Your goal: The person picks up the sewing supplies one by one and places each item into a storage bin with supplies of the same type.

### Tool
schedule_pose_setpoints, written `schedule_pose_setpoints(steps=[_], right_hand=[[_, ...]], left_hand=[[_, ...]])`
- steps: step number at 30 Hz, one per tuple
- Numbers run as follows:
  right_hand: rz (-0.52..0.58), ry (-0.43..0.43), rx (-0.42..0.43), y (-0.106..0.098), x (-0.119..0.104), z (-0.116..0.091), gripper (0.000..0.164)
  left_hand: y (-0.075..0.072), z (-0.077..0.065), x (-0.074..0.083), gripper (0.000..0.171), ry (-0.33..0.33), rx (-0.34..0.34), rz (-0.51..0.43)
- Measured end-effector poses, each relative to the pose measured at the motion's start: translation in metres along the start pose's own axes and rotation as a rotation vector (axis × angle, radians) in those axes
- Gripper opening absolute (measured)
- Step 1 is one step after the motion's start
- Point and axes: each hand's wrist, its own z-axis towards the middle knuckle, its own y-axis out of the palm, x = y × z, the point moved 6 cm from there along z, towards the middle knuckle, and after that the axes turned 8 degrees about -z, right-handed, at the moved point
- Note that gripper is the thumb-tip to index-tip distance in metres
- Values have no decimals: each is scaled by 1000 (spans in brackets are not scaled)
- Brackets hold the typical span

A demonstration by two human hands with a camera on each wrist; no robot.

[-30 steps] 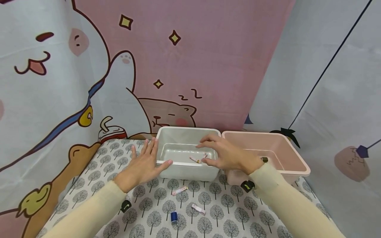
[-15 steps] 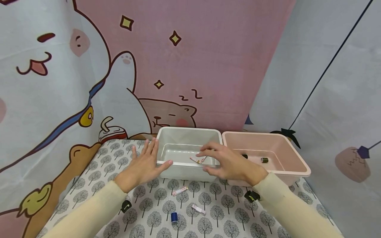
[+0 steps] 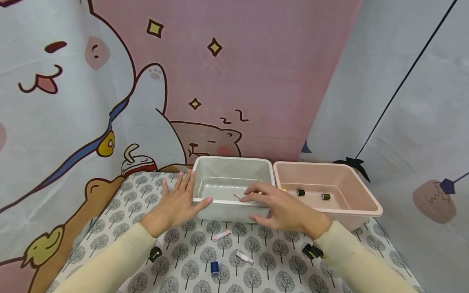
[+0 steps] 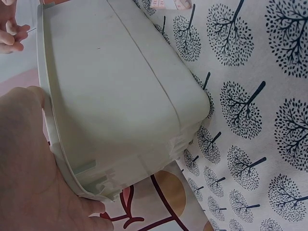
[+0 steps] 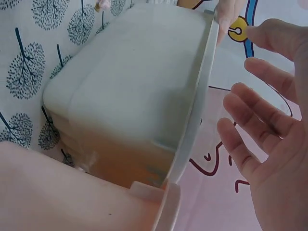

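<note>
My left hand [image 3: 172, 207] lies with straight, spread fingers against the left front corner of the white bin [image 3: 231, 209]; in the left wrist view its fingers touch the rim. Above the same bin's right front rim is my right hand [image 3: 283, 205], fingers loosely bent and apart. The right wrist view shows nothing between them. Inside the white bin, a pinkish strip [image 3: 237, 196] pokes out from behind the right hand, which hides the rest. On the table lie a folded measuring tape [image 3: 221, 235], a pale pink folded strip [image 3: 244, 257] and a blue thread spool [image 3: 214, 268].
To the right, touching the white bin, stands a pink bin [image 3: 360, 212]. It holds a black spool [image 3: 300, 192], a dark green spool [image 3: 325, 196] and a yellow item [image 3: 283, 190] mostly hidden. A tree-patterned cloth [image 3: 190, 268] covers the table; a printed curtain [image 3: 278, 81] hangs behind.
My right hand has drawn slightly towards me and right, now covering most of the strip in the white bin. More spools show in the pink bin. The left hand has stayed still.
</note>
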Motion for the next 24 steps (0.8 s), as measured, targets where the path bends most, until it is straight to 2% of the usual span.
schedule_pose_setpoints(steps=[12, 20, 24], right_hand=[[46, -26, 17, 8, -14, -12, 50], [75, -116, 66, 16, -22, -19, 44], [82, -129, 70, 21, -24, -22, 43]], left_hand=[[0, 1, -1, 125, 3, 1, 2], [0, 1, 0, 123, 3, -4, 0], [0, 1, 1, 123, 5, -8, -3]])
